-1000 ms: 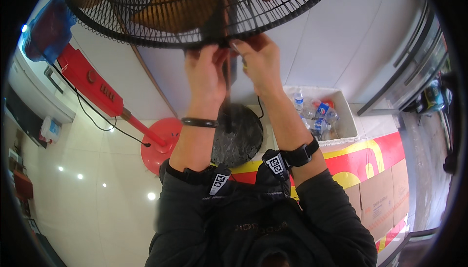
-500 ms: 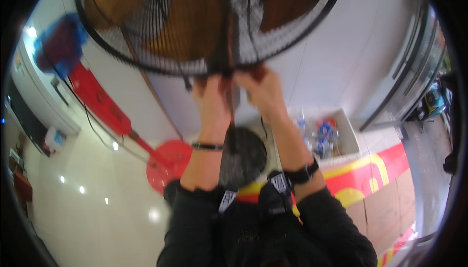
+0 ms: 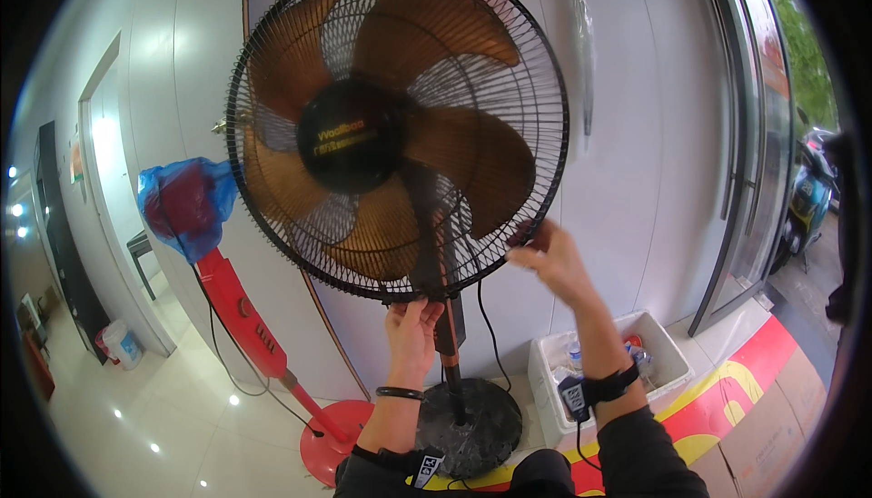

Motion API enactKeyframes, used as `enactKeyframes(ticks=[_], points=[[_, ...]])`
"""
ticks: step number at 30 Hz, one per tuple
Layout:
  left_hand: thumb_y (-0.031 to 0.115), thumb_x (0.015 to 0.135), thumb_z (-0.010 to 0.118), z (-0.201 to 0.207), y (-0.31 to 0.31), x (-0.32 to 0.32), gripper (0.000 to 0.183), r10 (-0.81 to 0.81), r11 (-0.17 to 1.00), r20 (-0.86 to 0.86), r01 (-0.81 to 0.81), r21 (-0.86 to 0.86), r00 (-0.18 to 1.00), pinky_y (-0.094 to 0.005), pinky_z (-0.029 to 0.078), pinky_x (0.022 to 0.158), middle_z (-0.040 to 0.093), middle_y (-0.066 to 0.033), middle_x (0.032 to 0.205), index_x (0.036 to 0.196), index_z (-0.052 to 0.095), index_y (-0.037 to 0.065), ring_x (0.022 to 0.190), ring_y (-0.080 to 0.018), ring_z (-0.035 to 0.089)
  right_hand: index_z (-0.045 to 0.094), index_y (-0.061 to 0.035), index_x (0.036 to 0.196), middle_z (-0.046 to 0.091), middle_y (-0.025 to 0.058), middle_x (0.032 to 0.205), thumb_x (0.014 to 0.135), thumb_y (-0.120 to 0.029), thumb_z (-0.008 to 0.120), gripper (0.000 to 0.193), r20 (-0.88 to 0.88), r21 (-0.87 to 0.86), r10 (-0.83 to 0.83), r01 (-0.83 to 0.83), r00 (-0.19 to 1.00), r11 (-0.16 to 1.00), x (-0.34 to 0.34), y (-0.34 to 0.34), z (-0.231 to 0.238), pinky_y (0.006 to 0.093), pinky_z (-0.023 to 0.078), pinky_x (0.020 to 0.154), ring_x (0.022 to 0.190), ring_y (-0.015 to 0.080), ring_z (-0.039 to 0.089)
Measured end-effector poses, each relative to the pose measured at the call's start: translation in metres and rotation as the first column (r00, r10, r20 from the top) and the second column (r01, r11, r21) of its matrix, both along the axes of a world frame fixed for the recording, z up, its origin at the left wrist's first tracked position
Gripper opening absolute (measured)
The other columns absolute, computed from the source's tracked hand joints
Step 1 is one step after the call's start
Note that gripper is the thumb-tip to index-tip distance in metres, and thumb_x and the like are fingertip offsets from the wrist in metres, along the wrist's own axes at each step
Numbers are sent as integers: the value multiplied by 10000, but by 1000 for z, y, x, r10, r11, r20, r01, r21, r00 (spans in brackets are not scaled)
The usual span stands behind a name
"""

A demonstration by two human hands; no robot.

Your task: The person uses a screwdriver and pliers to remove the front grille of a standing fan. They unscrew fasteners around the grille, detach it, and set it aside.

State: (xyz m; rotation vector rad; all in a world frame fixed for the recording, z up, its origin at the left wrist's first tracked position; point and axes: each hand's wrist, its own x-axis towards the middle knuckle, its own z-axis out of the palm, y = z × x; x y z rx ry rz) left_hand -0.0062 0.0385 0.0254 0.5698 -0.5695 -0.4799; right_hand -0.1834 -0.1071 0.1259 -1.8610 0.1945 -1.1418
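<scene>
A black pedestal fan with amber-brown blades stands before me, its round wire fan guard point(image 3: 545, 134) tilted up toward me. At the bottom of the guard, my left hand point(image 3: 411, 339) is closed, its fingertips pinching the rim beside the black pole point(image 3: 447, 325). My right hand point(image 3: 561, 269) grips the lower right part of the same rim; some of its fingers are partly hidden at the wires. Below, the fan's round black base point(image 3: 481, 434) rests on the floor.
A red pedestal fan point(image 3: 241, 316) with a blue plastic bag point(image 3: 186, 207) over its head stands left. On the right are a white foam box point(image 3: 545, 398) of plastic bottles, flattened cardboard point(image 3: 772, 416) and a glass door point(image 3: 754, 134). A black cord point(image 3: 484, 325) hangs behind the pole.
The view has risen, bringing nearly the whole fan head into sight. My right hand has moved from the guard's bottom, beside my left hand, to its lower right rim. My left hand stays at the bottom.
</scene>
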Motion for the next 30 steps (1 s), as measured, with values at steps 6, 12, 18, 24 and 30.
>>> enactKeyframes(ticks=[6,12,18,24,30], points=[[16,871,552,7,-1,-7,181,29,1000,-61,-28,13,998,-375,536,801,647,-96,1022,1043,503,50,885,-219,647,594,39,1121,680,102,872,791,-220,747,446,-226,-49,37,-50,973,998,-46,-22,67,246,467,632,794,148,637],[-4,885,521,7,-2,-4,188,-21,999,-6,21,-37,1000,-374,544,802,641,-105,1014,1068,510,36,885,-228,650,577,4,1078,679,99,875,745,-296,765,486,-50,-235,-151,136,987,963,-54,-21,90,208,319,472,817,141,682],[11,904,511,6,-6,0,175,-19,999,-11,19,-43,1000,-382,532,833,629,-117,1037,1078,521,13,937,-235,624,587,-17,993,666,100,828,785,-356,767,436,-26,-321,-181,163,983,933,-46,-35,76,191,320,447,727,145,685],[4,894,532,4,-7,-1,148,-46,997,-10,45,-70,999,-376,533,827,632,-118,1048,1040,512,23,931,-239,637,327,31,1368,639,86,934,740,-219,815,834,86,21,-43,41,995,999,-28,-3,20,235,407,469,710,144,648],[23,901,552,3,-8,-7,164,22,997,-4,-22,-73,1000,-325,538,787,629,-104,1019,1047,479,26,883,-198,640,442,57,1196,630,122,969,764,-93,743,548,38,331,118,-124,992,935,58,41,-64,252,429,508,691,165,651]])
